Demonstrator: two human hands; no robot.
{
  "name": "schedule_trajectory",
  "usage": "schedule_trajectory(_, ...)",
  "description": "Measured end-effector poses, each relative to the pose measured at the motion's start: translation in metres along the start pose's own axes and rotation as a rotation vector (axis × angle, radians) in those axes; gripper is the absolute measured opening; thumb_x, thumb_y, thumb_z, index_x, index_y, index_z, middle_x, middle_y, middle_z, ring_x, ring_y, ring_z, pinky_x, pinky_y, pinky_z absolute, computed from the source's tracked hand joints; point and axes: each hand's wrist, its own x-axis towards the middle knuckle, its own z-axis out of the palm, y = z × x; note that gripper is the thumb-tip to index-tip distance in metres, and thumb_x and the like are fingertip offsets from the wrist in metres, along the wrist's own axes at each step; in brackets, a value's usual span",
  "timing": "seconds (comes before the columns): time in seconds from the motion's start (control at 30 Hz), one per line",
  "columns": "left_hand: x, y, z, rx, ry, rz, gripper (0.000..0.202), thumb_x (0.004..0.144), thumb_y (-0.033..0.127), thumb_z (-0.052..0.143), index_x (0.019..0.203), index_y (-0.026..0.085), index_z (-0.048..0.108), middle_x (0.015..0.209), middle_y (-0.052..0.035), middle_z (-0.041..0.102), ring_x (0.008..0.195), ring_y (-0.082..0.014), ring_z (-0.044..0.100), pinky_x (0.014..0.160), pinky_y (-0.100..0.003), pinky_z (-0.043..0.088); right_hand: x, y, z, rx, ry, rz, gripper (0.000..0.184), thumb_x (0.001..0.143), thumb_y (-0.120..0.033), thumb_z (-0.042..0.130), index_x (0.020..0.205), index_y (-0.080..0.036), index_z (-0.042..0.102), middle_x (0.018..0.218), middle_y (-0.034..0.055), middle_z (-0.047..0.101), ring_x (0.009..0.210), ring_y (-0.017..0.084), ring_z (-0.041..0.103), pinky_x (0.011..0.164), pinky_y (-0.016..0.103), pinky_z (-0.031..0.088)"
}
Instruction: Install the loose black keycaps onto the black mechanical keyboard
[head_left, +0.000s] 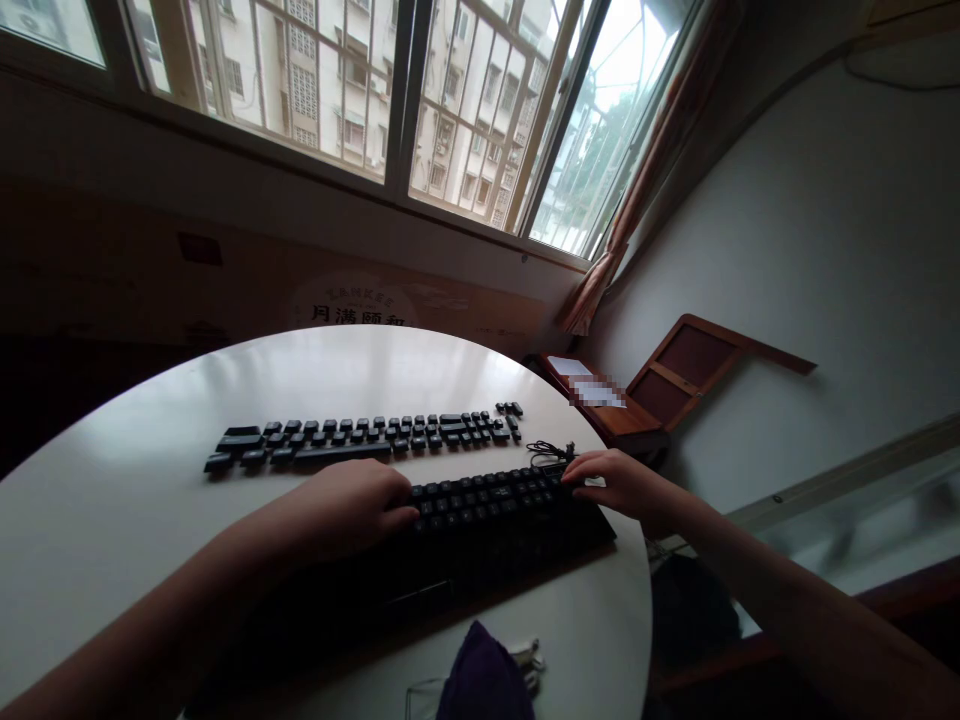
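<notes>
A black keyboard (510, 550) lies at a slant on the white round table, part of its keys in place and its lower left bare and dark. My left hand (367, 495) is curled at the left end of the remaining key rows, thumb and fingers drawn together; whatever is between them is hidden. At the keyboard's upper right corner, the fingertips of my right hand (607, 475) come together over the end keys. I cannot make out anything in that pinch. Loose black keycaps (360, 435) stand in rows behind the keyboard, a long bar-shaped one among them.
A coiled black cable (551, 452) sits behind the keyboard. Near me are a purple cloth-like object (484, 675) and a small metallic item (531, 660) on the white table (90, 490). Beyond its right edge, a wooden chair (645, 410) carries papers.
</notes>
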Motion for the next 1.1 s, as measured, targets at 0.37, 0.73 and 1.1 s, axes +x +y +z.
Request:
schedule_trajectory(0.37, 0.000, -0.003, 0.002, -0.027, -0.016, 0.005, 0.031, 0.090, 0.044, 0.050, 0.078, 0.022, 0.069, 0.081, -0.0064, 0.071, 0.069, -0.0213, 0.064, 0.058, -0.030, 0.038, 0.001, -0.008, 0.021, -0.135, 0.024, 0.028, 0.024, 0.088, -0.010, 0.069, 0.108, -0.022, 0.076, 0.111, 0.0035, 0.070, 0.097, 0.021, 0.068, 0.089, 0.029, 0.054)
schedule_trajectory(0.73, -0.004, 0.001, -0.001, -0.020, -0.019, 0.016, 0.031, 0.090, 0.042, 0.051, 0.079, 0.021, 0.070, 0.083, -0.0075, 0.071, 0.070, -0.0219, 0.064, 0.058, -0.029, 0.040, 0.002, -0.020, 0.025, -0.310, -0.003, 0.007, 0.023, 0.096, -0.014, 0.058, 0.107, -0.023, 0.077, 0.113, 0.0060, 0.071, 0.098, 0.024, 0.068, 0.091, 0.034, 0.054)
schedule_trajectory(1.1, 0.000, -0.004, 0.004, -0.002, 0.031, 0.030, 0.032, 0.089, 0.044, 0.050, 0.079, 0.022, 0.072, 0.083, -0.0084, 0.073, 0.070, -0.0233, 0.065, 0.060, -0.031, 0.041, -0.034, -0.028, 0.041, -0.284, -0.161, 0.117, 0.077, 0.099, -0.048, 0.062, 0.161, -0.018, 0.027, 0.161, 0.0125, 0.020, 0.148, 0.036, 0.020, 0.122, 0.057, 0.018)
